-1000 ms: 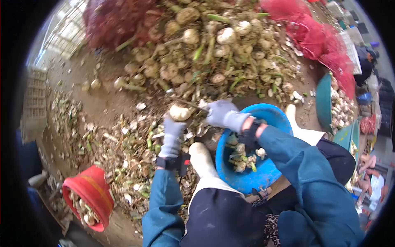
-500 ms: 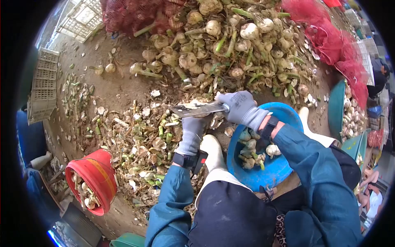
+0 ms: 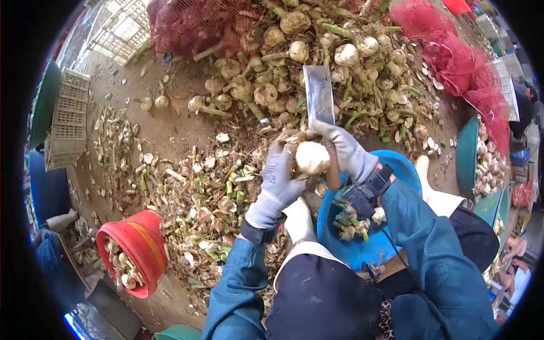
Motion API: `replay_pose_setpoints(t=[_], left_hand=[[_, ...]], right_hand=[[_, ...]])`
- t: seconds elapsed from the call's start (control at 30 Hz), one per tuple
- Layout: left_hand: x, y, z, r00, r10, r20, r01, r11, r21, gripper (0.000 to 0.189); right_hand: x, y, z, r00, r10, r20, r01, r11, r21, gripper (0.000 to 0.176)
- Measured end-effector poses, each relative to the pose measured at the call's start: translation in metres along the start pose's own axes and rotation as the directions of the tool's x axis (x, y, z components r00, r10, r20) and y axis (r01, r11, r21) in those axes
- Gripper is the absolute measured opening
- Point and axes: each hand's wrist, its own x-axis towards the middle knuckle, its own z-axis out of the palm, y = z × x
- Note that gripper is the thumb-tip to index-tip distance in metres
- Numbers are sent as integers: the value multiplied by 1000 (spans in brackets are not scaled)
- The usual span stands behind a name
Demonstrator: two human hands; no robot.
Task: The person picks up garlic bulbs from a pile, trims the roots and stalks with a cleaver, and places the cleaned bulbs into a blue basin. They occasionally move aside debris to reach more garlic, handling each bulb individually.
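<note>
"What's just changed?"

"The knife (image 3: 319, 93). Half a second ago its blade lay across the front of the left hand (image 3: 279, 177), covering the bulb (image 3: 312, 157). Now it points up past the right hand (image 3: 349, 152), toward the heap of bulbs (image 3: 368, 71). I'd judge no cut is being made at this instant."

"And the hands?"

"The left is curled around the bulb, which sits between both hands. The right is closed on the knife; whether its fingers also touch the bulb, I can't tell."

"How do things look?"

"The bulb is round and pale, with ragged brown fibres on its far side. The blade is broad, flat, square-ended, smeared metal; the handle is brown, perhaps wood. Below the right hand is a smooth blue tub (image 3: 377, 249); left of the left hand, papery trimmings (image 3: 209, 218)."
</note>
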Motion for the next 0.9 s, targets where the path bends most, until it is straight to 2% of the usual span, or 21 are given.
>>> replay_pose_setpoints(t=[0.03,0.07,0.1,0.17,0.2,0.23,0.3,0.33,0.37,0.4,0.43,0.47,0.53,0.57,0.63,0.67,0.7,0.73,0.77,0.83,0.9], left_hand=[[6,4,1,999,53,8,-53,999,1,41],[3,-2,-3,993,55,-105,-60,997,-43,45],[-12,-6,6,907,-346,-238,204,858,-471,45],[-22,-20,19,919,-394,-17,320,770,-552,48],[-29,-12,26,844,-520,132,472,605,-641,53],[-25,-11,30,813,-566,134,523,610,-595,57],[-22,-10,30,831,-551,69,547,790,-277,61],[-20,-12,28,831,-552,69,548,789,-278,61],[-18,-15,23,918,-386,-91,395,911,118,64],[-17,-18,19,975,-155,-162,217,828,517,68],[-16,-20,16,975,-153,-163,217,827,519,68],[-16,-21,15,978,-151,-146,199,888,415,70],[-17,-27,20,975,-189,-120,206,967,149,70],[-19,-31,23,948,-316,47,314,948,54,71],[-19,-31,25,933,-327,-149,336,941,40,64],[-15,-30,24,919,-370,-135,347,923,-168,59],[-10,-28,23,905,-410,-115,344,863,-370,55],[-7,-36,17,840,-536,-84,400,717,-571,43],[-12,-38,10,716,-696,58,369,306,-878,32],[-14,-53,3,533,-791,299,53,-322,-945,26],[-20,-73,9,514,-758,401,-11,-473,-881,24]], right_hand=[[0,2,6,989,-145,-42,141,987,-82,27],[4,-1,6,996,-82,44,81,996,24,26],[1,-2,6,983,-179,-29,171,970,-173,23],[4,-4,11,976,-195,95,215,931,-295,19],[7,-2,16,986,-157,54,166,925,-343,17],[10,-3,19,986,-154,59,165,924,-345,17],[12,-3,23,984,-169,52,173,859,-482,19],[14,-4,23,982,-176,73,188,831,-523,19],[14,-5,24,982,-175,75,188,831,-524,19],[14,-5,24,979,-198,50,191,798,-572,20],[13,-9,29,974,-224,27,193,762,-618,20],[11,-12,32,974,-225,27,193,763,-617,20],[8,-17,37,958,-273,-83,94,578,-811,21],[11,-14,35,959,-269,-86,91,581,-809,21],[16,-9,32,963,-267,43,146,383,-912,21],[12,-9,31,943,-320,93,214,366,-906,19],[9,-8,29,943,-318,93,213,364,-907,19],[6,-8,25,868,-487,99,285,324,-902,19],[5,-9,21,761,-641,104,351,272,-896,18],[4,3,7,695,-689,205,436,178,-882,10],[5,17,-2,708,-590,388,386,-137,-912,12]])
